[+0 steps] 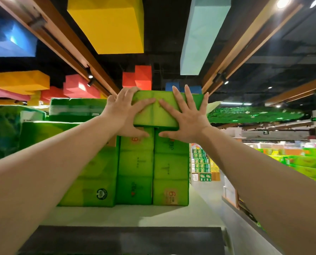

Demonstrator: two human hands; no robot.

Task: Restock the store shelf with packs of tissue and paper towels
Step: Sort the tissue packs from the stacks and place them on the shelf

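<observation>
**Both hands on top pack, lying flat across the stack**

Green tissue pack [158, 109] sits on top of the two right-hand columns of stacked green packs [153, 168], on the white shelf top [127, 214]. Long axis runs left-right, crossways to the upright columns under it; broad face tilted toward camera, far end pointing into the aisle.

Left hand [127, 111]: fingers curled over the pack's upper left corner, index laid across the face, thumb under the bottom edge. Gripping it.

Right hand [186, 115]: fingers straight and spread, palm flat against the right half of the face, thumb along the lower edge. Pressing, not wrapped.

More green packs [76, 107] stacked higher at left. Coloured ceiling blocks [109, 23] overhead. Another green display [308, 162] across the aisle, right.
</observation>
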